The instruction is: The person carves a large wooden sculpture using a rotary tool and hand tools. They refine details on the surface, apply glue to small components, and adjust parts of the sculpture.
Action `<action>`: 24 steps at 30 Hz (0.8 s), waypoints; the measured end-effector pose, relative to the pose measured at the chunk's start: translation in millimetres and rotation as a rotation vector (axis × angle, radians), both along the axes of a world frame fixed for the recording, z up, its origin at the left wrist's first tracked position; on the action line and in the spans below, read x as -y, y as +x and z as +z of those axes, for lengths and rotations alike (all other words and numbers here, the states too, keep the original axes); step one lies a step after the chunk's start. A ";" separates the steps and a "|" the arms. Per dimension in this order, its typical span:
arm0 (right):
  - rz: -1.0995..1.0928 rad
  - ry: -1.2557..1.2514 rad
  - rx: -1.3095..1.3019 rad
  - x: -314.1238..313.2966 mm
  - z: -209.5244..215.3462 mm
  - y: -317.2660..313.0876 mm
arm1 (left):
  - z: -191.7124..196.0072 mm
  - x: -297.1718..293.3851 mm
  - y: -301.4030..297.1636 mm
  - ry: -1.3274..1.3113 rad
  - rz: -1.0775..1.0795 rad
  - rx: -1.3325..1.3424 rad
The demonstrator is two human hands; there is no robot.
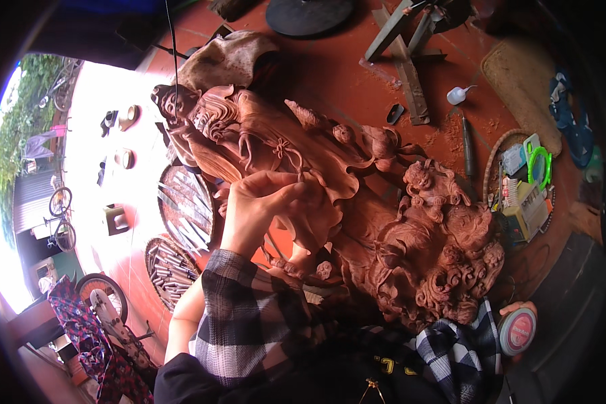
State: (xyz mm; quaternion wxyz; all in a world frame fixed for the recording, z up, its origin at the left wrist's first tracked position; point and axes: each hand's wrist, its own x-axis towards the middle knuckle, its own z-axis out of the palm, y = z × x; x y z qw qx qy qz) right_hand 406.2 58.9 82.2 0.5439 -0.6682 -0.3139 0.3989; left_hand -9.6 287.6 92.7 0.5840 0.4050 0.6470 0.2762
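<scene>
A large reddish-brown wood carving (390, 232) lies slantwise before me, a robed, bearded figure with its head at upper left and dense small figures toward the lower right. My left hand (262, 202), in a black-and-white plaid sleeve, is over the middle of the robe. Its thumb and fingertips are pinched together close to the carved folds; whatever they hold, if anything, is too small to make out. At the lower right, beside the carving's base, my right hand (520, 307) grips a round tin (517, 332) with a pink-and-white lid, which hides most of the fingers.
Left of the carving stand a round tray of flat blades (185, 209) and a basket of chisels (172, 273). On the right, a basket (489, 175) holds boxes and a green ring. A white squeeze bottle (456, 95), a dark rod (467, 145) and wood shavings lie on the red tiles.
</scene>
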 end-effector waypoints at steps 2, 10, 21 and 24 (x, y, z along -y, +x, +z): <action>0.012 -0.003 0.002 -0.4 -0.1 2.0 | 6.5 -1.3 4.8 -0.010 0.012 0.018; 0.050 0.016 0.001 -2.3 9.9 2.7 | 33.5 -1.9 -17.0 0.031 0.031 -0.150; 0.774 0.390 -0.122 -49.6 149.8 -17.1 | 179.2 -8.3 94.9 1.757 -0.830 -0.019; 1.045 0.415 -0.002 -85.5 166.0 -29.0 | 210.9 20.2 137.9 1.902 -1.118 0.109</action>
